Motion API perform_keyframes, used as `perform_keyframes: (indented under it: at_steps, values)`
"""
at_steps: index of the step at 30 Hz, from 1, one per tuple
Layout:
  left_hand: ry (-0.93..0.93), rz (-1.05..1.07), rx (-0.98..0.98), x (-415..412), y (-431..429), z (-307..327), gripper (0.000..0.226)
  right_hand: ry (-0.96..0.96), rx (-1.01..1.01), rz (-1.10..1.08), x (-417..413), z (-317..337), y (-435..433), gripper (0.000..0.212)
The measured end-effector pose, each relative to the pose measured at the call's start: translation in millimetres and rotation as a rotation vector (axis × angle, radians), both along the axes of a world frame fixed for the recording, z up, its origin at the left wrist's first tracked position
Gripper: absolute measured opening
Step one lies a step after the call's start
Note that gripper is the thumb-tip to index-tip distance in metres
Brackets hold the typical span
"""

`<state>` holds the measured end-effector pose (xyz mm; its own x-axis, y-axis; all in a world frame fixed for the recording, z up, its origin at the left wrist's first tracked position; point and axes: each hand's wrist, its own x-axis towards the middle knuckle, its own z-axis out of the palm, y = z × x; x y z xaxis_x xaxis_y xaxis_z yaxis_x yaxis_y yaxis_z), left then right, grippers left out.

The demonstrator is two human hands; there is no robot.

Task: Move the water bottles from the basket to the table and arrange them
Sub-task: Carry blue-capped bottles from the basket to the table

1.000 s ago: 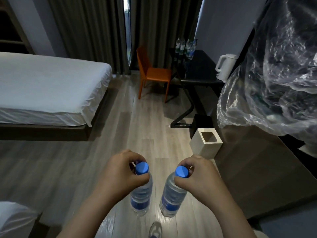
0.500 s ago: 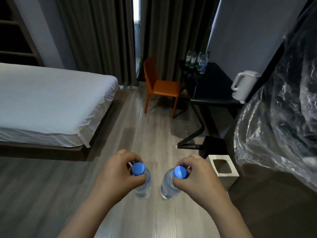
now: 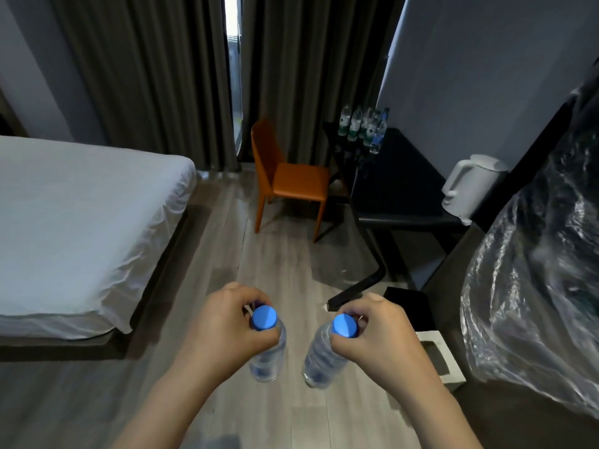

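Grey wood flooring [image 3: 285, 254] was seen running up the middle of the frame toward dark curtains [image 3: 146, 76] at the top. A white-sheeted bed [image 3: 81, 222] was shown along the left edge. An orange chair [image 3: 291, 179] was placed just beside a black table [image 3: 398, 189] at the upper right.

At the far corner of that table a group of bottles [image 3: 363, 128] was stood upright and close together, most with green labels and one with a blue label. A white kettle [image 3: 470, 186] was set at the table's near right edge with its lid down, so its contents could not be told. Crumpled clear plastic sheeting [image 3: 534, 286] was spread over the right side of the frame. At the lower right a white square bin [image 3: 453, 379] was set on the floor with its top open. Its inside was in shadow, and what it held could not be made out.

At lower centre two bottles were held above the floor, well apart from the table. The left bottle [image 3: 269, 361] was pinched at the neck, just under its blue cap, by the curled fingers and thumb of the left hand [image 3: 223, 328]. The right bottle [image 3: 319, 361] was gripped the same way by the right hand [image 3: 379, 335] and was tilted slightly. Both were hung cap-up, with clear bodies and a blue band low down; how full they were could not be told.
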<state>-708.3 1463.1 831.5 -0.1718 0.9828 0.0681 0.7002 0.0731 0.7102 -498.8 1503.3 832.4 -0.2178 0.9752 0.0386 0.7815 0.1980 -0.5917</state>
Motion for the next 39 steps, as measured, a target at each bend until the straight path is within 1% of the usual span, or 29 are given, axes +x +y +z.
perform_keyframes:
  at_steps: [3, 7, 11, 16, 25, 28, 31, 36, 39]
  values:
    - [0.012, -0.023, 0.025, -17.1, 52.1, 7.1, 0.019, 0.043, 0.015, -0.046, -17.0, 3.5, 43.0, 0.015]
    - [0.031, -0.034, 0.015, -30.9, 110.6, 8.5, 0.018, 0.049, 0.011, -0.058, -32.1, 6.4, 94.6, 0.015]
    - [0.007, -0.027, -0.013, -43.9, 170.7, 4.0, 0.017, 0.031, -0.024, -0.071, -43.4, 5.4, 154.6, 0.017]
    - [0.008, -0.038, -0.01, -46.9, 250.4, 1.9, 0.019, 0.017, -0.05, -0.03, -51.8, 2.2, 238.7, 0.02]
    - [0.041, 0.0, 0.082, -49.1, 396.8, 20.9, 0.019, 0.033, 0.036, 0.036, -53.5, 13.4, 395.5, 0.016]
    - [0.038, -0.006, 0.068, -53.4, 435.9, 20.2, 0.02, 0.033, 0.046, 0.027, -58.7, 16.1, 436.6, 0.018]
    - [0.021, -0.007, 0.034, -60.7, 478.4, 13.1, 0.019, 0.036, 0.019, 0.013, -64.7, 14.2, 476.6, 0.021]
    - [0.004, -0.081, -0.003, -76.7, 554.4, -0.7, 0.018, 0.041, -0.061, -0.03, -79.3, 5.5, 540.7, 0.017]
    - [0.021, -0.123, 0.017, -90.3, 611.4, -2.5, 0.017, 0.065, -0.068, -0.079, -92.0, 1.6, 586.5, 0.017]
